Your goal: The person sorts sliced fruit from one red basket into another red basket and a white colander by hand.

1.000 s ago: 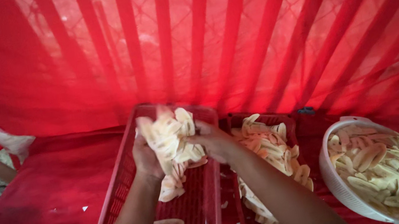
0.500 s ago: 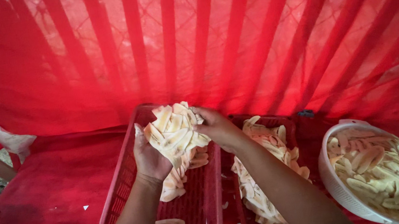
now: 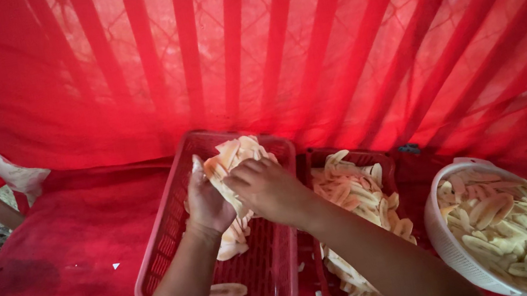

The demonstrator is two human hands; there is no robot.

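A pink slotted plastic tray [image 3: 164, 241] lies on the red cloth in front of me. Both hands are over its far half, pressed against a heap of pale sliced fruit pieces [image 3: 239, 154]. My left hand [image 3: 204, 202] cups the heap from the left side, fingers closed around slices. My right hand [image 3: 264, 185] lies on top of the heap, fingers curled over the slices. One loose slice [image 3: 227, 291] rests near the tray's front edge.
A second red tray [image 3: 382, 167] beside it on the right holds more slices. A white round colander [image 3: 451, 248] full of slices stands at the far right. Red cloth [image 3: 48, 280] covers the surface; red netting hangs behind.
Both hands have pushed the heap of slices farther toward the tray's back end and lowered it. The view has shifted slightly.
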